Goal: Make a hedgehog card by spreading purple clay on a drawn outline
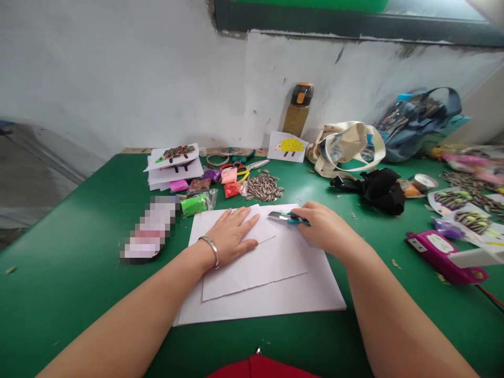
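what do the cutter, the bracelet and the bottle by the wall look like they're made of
Cutter: shiny grey blade, likely steel; blue handle, probably plastic. Bracelet: polished, silver-coloured metal, judging by its bright highlights; which metal is unclear. Bottle: smooth, brownish, translucent-looking body, probably plastic, possibly glass; its black and orange lid looks like moulded plastic.

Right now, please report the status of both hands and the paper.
Left hand: open, flat on white paper. Right hand: closed on utility knife, blade over paper. Seed pile near paper's far edge.
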A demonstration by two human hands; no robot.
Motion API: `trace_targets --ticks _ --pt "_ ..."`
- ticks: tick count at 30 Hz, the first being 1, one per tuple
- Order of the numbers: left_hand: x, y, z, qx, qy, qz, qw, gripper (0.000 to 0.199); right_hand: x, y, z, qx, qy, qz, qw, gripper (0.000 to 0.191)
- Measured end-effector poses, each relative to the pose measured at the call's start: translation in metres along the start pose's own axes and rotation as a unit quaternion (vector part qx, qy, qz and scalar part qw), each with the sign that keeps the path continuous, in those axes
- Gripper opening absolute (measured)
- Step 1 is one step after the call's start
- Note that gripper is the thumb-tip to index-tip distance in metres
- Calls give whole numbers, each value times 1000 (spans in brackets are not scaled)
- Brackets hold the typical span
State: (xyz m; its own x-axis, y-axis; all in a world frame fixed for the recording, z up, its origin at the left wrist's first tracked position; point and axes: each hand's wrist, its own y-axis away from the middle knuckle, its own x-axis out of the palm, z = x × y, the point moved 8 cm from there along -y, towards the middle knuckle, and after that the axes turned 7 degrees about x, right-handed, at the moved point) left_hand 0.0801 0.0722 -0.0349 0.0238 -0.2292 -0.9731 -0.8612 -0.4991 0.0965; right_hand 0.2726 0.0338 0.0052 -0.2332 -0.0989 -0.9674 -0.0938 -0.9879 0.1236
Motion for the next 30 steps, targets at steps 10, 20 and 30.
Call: trace_targets --ticks 10,20,30 --pt "-3 -1 0 -18 -4 -3 1000 66 0 -1 6 3 -24 -5 1000 33" --pt "-11 -3 -2 15 -3 -59 998 53 6 -4 12 4 1 -19 1000 28" --pt "-12 0 6 -3 38 -127 991 55 3 -6 17 16 -92 -29 995 28"
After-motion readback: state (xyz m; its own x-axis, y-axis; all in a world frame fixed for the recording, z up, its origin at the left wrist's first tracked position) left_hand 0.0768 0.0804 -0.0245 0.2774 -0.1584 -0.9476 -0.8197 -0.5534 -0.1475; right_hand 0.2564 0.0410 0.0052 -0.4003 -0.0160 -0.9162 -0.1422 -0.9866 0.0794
